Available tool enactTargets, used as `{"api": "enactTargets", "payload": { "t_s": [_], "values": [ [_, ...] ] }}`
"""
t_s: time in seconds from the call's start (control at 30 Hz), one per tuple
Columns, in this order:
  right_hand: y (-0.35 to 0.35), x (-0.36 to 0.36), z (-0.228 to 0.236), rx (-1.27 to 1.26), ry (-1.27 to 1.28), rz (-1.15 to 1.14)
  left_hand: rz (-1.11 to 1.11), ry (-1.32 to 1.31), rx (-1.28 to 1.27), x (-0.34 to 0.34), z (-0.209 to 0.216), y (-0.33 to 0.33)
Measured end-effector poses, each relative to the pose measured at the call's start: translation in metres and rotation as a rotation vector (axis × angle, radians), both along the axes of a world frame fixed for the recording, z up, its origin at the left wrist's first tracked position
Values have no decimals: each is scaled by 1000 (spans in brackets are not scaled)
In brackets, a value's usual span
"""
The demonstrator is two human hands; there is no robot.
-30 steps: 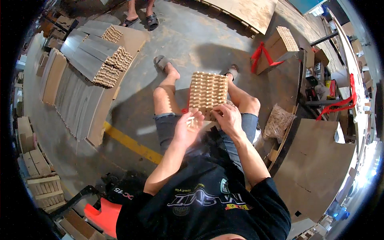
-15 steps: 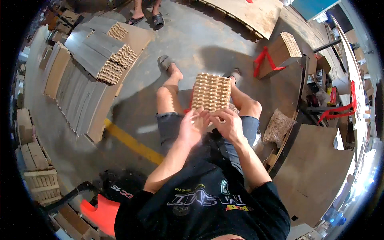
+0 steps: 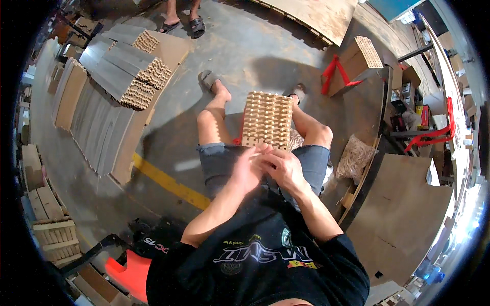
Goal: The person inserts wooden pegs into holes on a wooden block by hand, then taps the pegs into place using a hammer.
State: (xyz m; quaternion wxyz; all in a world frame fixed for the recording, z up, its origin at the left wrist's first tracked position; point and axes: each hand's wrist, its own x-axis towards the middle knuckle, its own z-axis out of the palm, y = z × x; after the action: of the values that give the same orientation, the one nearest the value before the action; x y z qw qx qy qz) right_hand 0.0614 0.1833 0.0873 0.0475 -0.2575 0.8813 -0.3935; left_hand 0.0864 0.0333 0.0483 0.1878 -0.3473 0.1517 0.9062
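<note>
A bundle of wooden slats (image 3: 268, 120) stands on end between my knees. Its top face shows rows of holes, and short pale wooden dowels stick up from many of them. At its near edge my left hand (image 3: 247, 171) is curled, with the palm turned inward; pale dowels seem to lie in its fingers. My right hand (image 3: 286, 170) is closed, its thumb and fingertips pressed against the left hand's fingers. What the right fingertips pinch is hidden. The row of holes nearest my hands has no pegs standing in it.
A clear bag of dowels (image 3: 356, 159) lies right of my knee. Another slat bundle with red straps (image 3: 352, 69) stands ahead right. Stacked slats (image 3: 127, 66) lie on cardboard at left. A person's sandaled feet (image 3: 196, 25) are at the far side. A cardboard sheet (image 3: 398, 219) lies at right.
My hands have drawn together and slightly back from the bundle's near edge. The right hand has moved left onto the left hand's fingers. The view has shifted a little.
</note>
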Motion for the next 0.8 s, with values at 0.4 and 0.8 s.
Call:
{"api": "enactTargets", "payload": {
  "t_s": [0.4, 0.8],
  "values": [
    [7, -29, -8, -219, -238, -313, 39, -90, 44, 14, -12, -7],
    [5, -50, -38, 216, 251, -1, -13, -63, 47, 17, -13, -19]
  ]
}}
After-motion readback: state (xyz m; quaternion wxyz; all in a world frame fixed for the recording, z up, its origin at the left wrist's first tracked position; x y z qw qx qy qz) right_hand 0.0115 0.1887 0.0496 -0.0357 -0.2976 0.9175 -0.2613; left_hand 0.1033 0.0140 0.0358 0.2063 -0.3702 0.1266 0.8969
